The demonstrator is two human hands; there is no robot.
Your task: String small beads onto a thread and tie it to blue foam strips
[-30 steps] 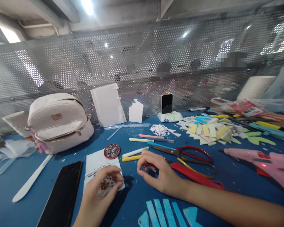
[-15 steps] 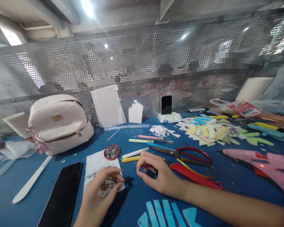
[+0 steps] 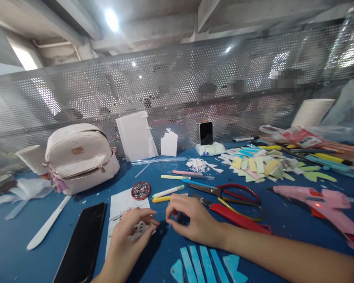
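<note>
Along the near side of the blue table [image 3: 11, 239], a row of blue cut-outs lay flat: a fish-head piece [image 3: 177, 271], four narrow strips [image 3: 196, 264] and a forked tail piece [image 3: 235, 269]. They were already cut and set in order, yet gaps separated them and nothing visible joined them.

Just beyond, the left hand [image 3: 129, 232] curved over a white sheet of paper [image 3: 122, 200], fingers and thumb bent toward each other; the right hand [image 3: 191, 220] faced it across a small gap, thumb and index finger curled close together. Whether either pinched something fine could not be told. Beneath the left hand, a speckled patch of small bits [image 3: 138, 231] showed too blurred to identify. Judging by this, work with the small pieces seemed partway along, with no finished result in view.

To the left lay a dark smartphone [image 3: 81, 245]; near the right hand were a red-handled cutting tool [image 3: 238, 218] and a yellow marker [image 3: 162, 199].

At the paper's far end, a red-rimmed dish [image 3: 140, 199] held plenty of tiny multicoloured beads [image 3: 141, 190], so much of that supply appeared unused. A pink glue gun [image 3: 312, 198], its light lit, lay out of both hands. Farther back sat pastel offcuts [image 3: 262, 163] and a pale backpack [image 3: 82, 157].
</note>
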